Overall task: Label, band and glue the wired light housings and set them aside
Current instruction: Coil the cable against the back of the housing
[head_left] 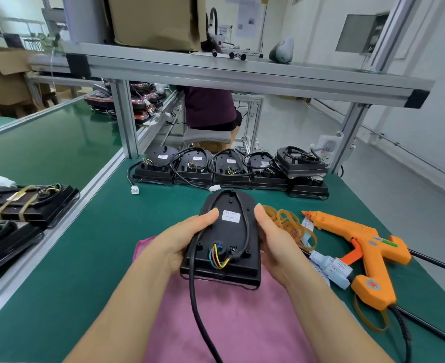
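A black light housing (229, 239) is held back side up over a pink cloth (229, 323). It carries a white label (231, 216), coloured wires (217, 258) at a round port, and a black cable (197, 297) looped around its back and trailing toward me. My left hand (182, 244) grips its left edge, thumb on top. My right hand (273, 247) grips its right edge. Tan rubber bands (292, 226) lie just right of the housing. An orange glue gun (360, 247) lies further right.
A row of labelled housings (216, 166) with cables stands at the back of the green table (85, 258). Banded housings (25, 203) lie on the conveyor at left. Small glue bottles (331, 265) sit beside the glue gun. A seated person (208, 108) is beyond the aluminium frame (216, 72).
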